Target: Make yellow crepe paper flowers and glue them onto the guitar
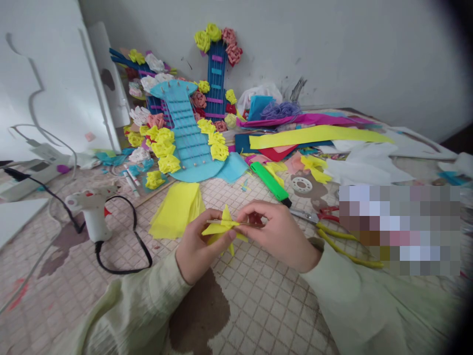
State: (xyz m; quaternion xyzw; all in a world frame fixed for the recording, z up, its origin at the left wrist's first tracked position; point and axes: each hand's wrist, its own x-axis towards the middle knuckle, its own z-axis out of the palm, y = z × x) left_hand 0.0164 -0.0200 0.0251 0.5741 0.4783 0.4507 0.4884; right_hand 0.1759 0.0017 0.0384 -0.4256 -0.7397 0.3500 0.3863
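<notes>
A small piece of yellow crepe paper (220,228), with pointed ends sticking out, is gathered around a thin stick (212,222) above the middle of the table. My left hand (195,249) pinches the paper between thumb and fingers. From the other side, my right hand (281,231) has its fingertips closed on the thin stick where it leaves the paper. Behind my left hand lies a stack of yellow crepe paper sheets (175,209). Beyond my right hand is a green box cutter (269,181).
A white glue gun (92,214) with a black cord stands at left. Scissors (305,215) and yellow-handled pliers (336,235) lie at right. A light-blue paper guitar (188,133) with yellow flowers leans at the back. A yellow strip (318,137) and paper scraps lie behind.
</notes>
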